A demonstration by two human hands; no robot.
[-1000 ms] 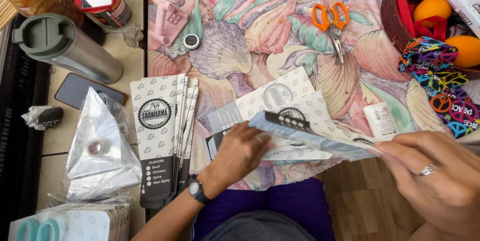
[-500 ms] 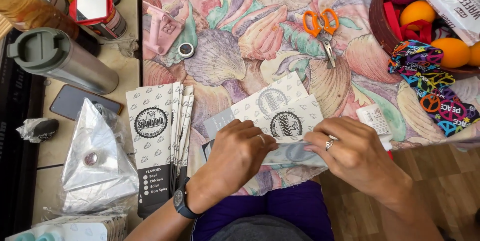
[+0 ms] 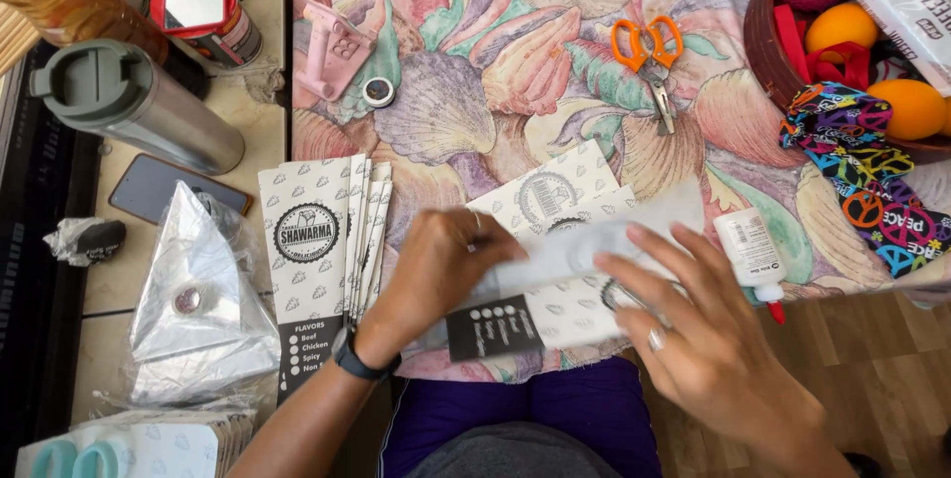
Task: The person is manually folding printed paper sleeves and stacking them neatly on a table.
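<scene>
On patterned cloth (image 3: 475,82), left hand (image 3: 436,270), right hand (image 3: 713,349), seemingly folding paper sleeve (image 3: 584,250)

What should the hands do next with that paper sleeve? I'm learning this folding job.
Probably press the fold flat: the left hand pins the printed paper sleeve on the patterned cloth, and the right hand lies over its blurred, raised flap. The finished stack beside them lies flat.

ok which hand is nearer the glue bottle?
Right. The right hand lies just left of and below the white glue bottle, fingers nearly reaching it. The left hand is further left, pressing the printed paper sleeve.
</scene>
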